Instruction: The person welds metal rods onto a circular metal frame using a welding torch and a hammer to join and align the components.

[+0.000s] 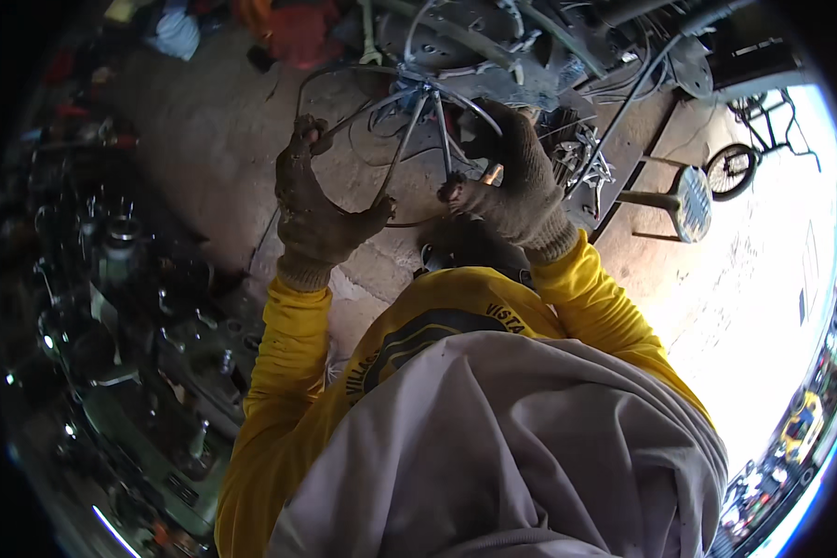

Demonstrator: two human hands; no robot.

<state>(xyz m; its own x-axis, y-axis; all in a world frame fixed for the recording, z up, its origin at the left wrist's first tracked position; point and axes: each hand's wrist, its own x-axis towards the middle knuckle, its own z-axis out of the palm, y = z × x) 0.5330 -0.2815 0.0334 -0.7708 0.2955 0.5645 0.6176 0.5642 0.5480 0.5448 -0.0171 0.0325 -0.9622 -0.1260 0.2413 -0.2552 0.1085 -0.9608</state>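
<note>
Both my hands wear brown knit work gloves with bared fingertips. Between them is a metal rod frame (400,153), a round hoop with several thin spokes that meet at a hub on its far side. My left hand (321,200) grips the hoop's left edge, fingers and thumb spread along the rod. On the other side my right hand (516,186) is closed around the frame near the lower end of a spoke. Part of the hoop is hidden behind the right glove.
Beyond the frame lie a combination wrench (369,37) and a heap of metal parts (530,56). Bent metal pieces (586,163) sit to the right, near a round-topped stool (693,205) and a bicycle wheel (732,172). Dark machinery (149,437) fills the left side.
</note>
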